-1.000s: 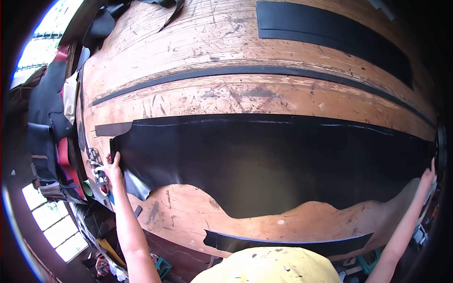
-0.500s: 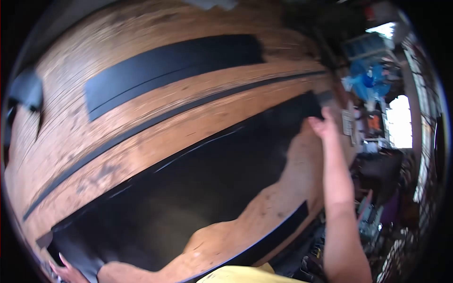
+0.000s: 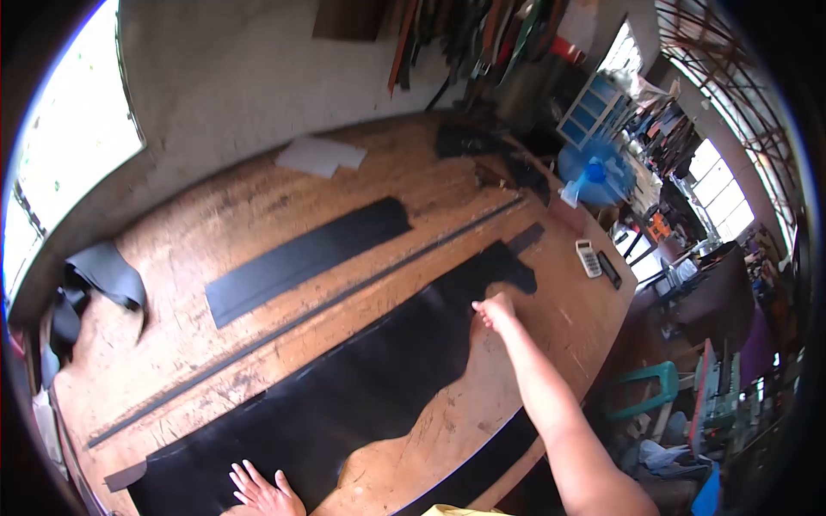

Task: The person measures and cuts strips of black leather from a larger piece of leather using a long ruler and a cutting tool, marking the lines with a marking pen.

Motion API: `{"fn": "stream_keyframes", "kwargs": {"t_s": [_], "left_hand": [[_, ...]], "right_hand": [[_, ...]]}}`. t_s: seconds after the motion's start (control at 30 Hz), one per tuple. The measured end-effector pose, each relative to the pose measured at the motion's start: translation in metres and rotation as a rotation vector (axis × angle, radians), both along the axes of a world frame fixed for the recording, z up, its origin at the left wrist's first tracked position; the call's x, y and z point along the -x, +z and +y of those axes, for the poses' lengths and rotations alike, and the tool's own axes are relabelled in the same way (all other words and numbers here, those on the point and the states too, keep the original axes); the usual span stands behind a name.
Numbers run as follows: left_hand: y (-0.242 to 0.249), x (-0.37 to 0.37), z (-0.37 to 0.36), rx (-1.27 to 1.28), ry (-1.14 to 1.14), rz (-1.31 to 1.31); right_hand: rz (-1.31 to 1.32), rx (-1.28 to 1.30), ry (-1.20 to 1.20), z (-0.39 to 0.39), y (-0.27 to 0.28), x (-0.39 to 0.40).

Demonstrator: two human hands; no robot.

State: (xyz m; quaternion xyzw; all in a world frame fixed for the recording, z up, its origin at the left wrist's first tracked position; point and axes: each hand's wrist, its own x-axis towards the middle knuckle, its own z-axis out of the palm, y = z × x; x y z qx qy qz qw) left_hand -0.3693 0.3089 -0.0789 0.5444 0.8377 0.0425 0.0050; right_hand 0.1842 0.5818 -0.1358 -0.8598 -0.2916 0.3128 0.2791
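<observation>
Left hand [image 3: 261, 491] lies flat, fingers spread, on the near end of the black hide [image 3: 361, 387]; right hand [image 3: 495, 311] pinches its far edge

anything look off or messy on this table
Mostly the big black leather sheet under the left hand and right hand: its near edge is ragged and wavy, unlike the straight-cut strips. Crumpled scraps overhang the table's far-left edge.

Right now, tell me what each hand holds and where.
Right hand grips the black leather sheet at its near edge toward the far end; left hand lies flat on it, gripping nothing.
</observation>
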Motion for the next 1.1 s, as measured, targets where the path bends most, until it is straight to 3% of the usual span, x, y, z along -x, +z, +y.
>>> {"fn": "stream_keyframes", "kwargs": {"t_s": [0.03,0.13,0.27,0.33,0.5,0.63,0.73,0.8,0.87,0.9,0.97,1.0,1.03,1.1], "left_hand": [[-0.003,-0.001,-0.001,-0.018,-0.004,0.012],[-0.008,-0.001,-0.004,-0.035,-0.005,0.003],[-0.02,-0.008,-0.005,-0.114,0.055,0.051],[-0.023,-0.006,-0.004,-0.002,0.074,-0.081],[-0.044,0.0,-0.002,-0.003,0.062,0.047],[-0.055,0.004,0.003,0.032,0.119,0.01],[-0.047,-0.033,0.028,0.101,0.313,-0.107],[-0.049,-0.068,0.049,0.074,0.311,-0.087],[-0.045,-0.119,0.08,0.028,0.393,-0.114],[-0.043,-0.142,0.094,-0.001,0.458,-0.129],[-0.036,-0.182,0.116,-0.008,0.536,-0.101],[-0.04,-0.192,0.119,-0.035,0.551,-0.018],[-0.039,-0.194,0.116,-0.071,0.521,-0.022],[-0.025,-0.198,0.117,-0.009,0.553,-0.064]], "right_hand": [[-0.168,0.007,-0.006,0.011,-0.029,-0.017],[-0.188,0.154,0.014,0.004,0.02,0.016],[-0.152,0.064,0.072,-0.001,0.026,0.005],[-0.095,0.051,0.069,0.002,0.024,-0.002],[0.008,-0.016,0.004,-0.003,0.011,-0.006],[0.035,-0.012,0.098,-0.002,0.006,-0.013],[0.108,0.029,0.146,-0.006,0.018,-0.02],[0.156,0.017,0.208,-0.009,0.014,-0.035],[0.077,0.038,0.491,-0.001,0.01,-0.068],[-0.383,-0.172,0.555,-0.003,0.038,-0.088],[-0.441,-0.413,0.576,0.014,0.061,-0.142],[-0.188,-0.587,0.546,0.038,0.046,-0.169],[-0.51,-0.696,0.795,0.057,0.042,-0.206],[-0.629,-0.557,1.022,0.094,0.051,-0.245]]}}
